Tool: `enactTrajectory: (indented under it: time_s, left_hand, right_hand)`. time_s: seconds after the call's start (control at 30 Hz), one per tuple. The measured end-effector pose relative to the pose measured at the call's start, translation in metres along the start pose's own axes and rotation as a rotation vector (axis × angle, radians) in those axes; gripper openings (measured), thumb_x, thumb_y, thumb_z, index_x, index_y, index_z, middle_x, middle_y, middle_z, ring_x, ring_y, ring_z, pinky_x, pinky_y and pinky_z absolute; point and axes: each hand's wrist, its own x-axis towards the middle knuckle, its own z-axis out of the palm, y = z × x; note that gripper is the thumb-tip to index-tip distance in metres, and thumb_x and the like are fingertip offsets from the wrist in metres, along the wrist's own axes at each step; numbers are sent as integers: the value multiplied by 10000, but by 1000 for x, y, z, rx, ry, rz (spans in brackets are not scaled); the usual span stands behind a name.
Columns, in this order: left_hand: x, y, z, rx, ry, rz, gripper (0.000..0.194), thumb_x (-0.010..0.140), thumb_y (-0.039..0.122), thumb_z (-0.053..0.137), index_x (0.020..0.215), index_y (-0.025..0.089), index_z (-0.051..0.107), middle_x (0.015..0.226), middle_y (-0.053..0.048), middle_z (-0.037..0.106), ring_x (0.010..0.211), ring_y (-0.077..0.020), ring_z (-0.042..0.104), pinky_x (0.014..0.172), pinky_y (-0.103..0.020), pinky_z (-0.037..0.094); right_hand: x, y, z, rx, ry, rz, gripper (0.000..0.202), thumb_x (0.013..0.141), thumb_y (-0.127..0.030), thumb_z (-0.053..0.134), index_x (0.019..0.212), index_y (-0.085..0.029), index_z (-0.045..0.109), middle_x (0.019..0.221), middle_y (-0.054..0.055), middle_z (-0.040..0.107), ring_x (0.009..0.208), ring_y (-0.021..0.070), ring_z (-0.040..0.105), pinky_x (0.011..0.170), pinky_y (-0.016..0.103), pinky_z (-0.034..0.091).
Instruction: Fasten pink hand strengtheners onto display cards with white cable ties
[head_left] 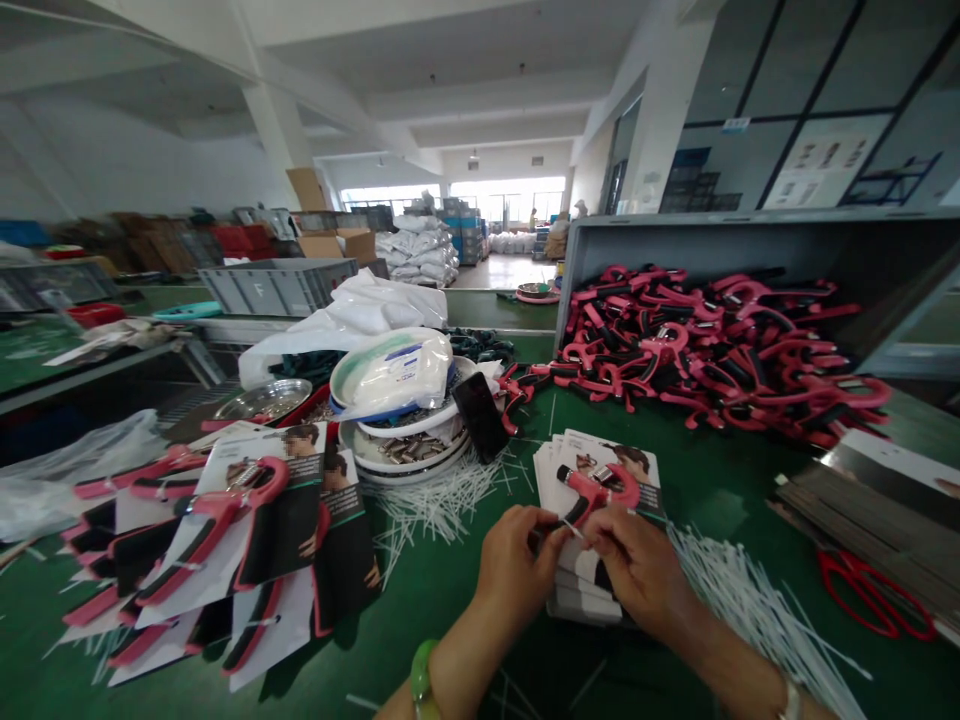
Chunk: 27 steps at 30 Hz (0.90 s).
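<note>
My left hand [519, 560] and my right hand [643, 568] meet over a stack of printed cards [581, 440]. Their fingertips pinch a thin white cable tie [574, 529], one hand at either side. On the top card lies a pink-and-black tool [621, 487] with a curved jaw; its handles are mostly covered by my hands. White cable ties [757, 610] spread out in a loose heap beside my right forearm. To the left, pink-and-black tools fixed on cards [217, 540] are piled up, with white ties round some handles.
A tipped grey crate [574, 290] spills many pink-and-black tools [675, 345] at the back right. Stacked white basins [349, 440] hold metal parts, with a black phone [480, 415] leaning there. Red-handled scissors [874, 595] and more cards [885, 510] lie at the right.
</note>
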Motion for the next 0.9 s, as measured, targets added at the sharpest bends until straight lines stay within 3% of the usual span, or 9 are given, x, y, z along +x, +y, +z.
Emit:
enactTrajectory:
  time_s: [0.23, 0.4, 0.53, 0.67, 0.73, 0.83, 0.9]
  left_hand:
    - [-1, 4, 4, 26, 0, -53, 206, 812, 360, 594, 940, 216, 666, 857, -17, 627, 614, -123, 554, 601, -251, 442]
    - [8, 10, 11, 51, -35, -113, 250, 747, 439, 649, 899, 246, 696, 855, -19, 595, 750, -161, 601, 668, -260, 465]
    - [14, 8, 7, 72, -44, -91, 247, 747, 433, 650, 883, 232, 696, 871, -21, 591, 724, -148, 597, 662, -258, 476]
    - [24, -8, -7, 130, 49, -32, 226, 796, 339, 606, 949, 194, 687, 904, -44, 625, 821, -170, 608, 748, -293, 485]
    - [27, -16, -11, 121, 42, 2, 242, 791, 347, 617, 952, 184, 694, 861, -45, 645, 810, -177, 611, 756, -309, 491]
    - [27, -20, -8, 98, 13, 50, 267, 792, 387, 619, 957, 195, 705, 826, -41, 665, 749, -173, 614, 720, -315, 507]
    - [24, -18, -5, 90, 35, 82, 263, 810, 381, 599, 973, 203, 704, 883, -52, 680, 811, -182, 628, 760, -324, 512]
  right_hand:
    - [-17, 0, -1, -190, -109, -191, 237, 872, -124, 382, 757, -193, 578, 686, 49, 636, 667, 174, 602, 611, 272, 453]
    - [-13, 0, -2, -126, -60, -202, 239, 877, -116, 374, 795, -192, 585, 728, 52, 659, 707, 165, 620, 660, 269, 475]
    - [-17, -1, -7, -118, -5, -190, 195, 879, -134, 397, 790, -198, 558, 695, 34, 645, 667, 160, 604, 626, 264, 476]
    - [-30, -5, -17, -147, 109, -63, 165, 893, -163, 399, 797, -211, 524, 653, 4, 617, 623, 147, 600, 680, 279, 491]
    - [-37, 3, -22, -148, 111, 62, 172, 897, -174, 396, 784, -216, 518, 632, -10, 601, 590, 134, 593, 640, 258, 490]
    - [-48, 40, -42, -219, 68, 292, 184, 901, -231, 393, 785, -207, 533, 649, 8, 605, 588, 140, 595, 538, 239, 454]
    - [-60, 78, -68, -401, -1, 424, 179, 878, -283, 427, 806, -197, 568, 725, 54, 637, 688, 187, 623, 607, 296, 455]
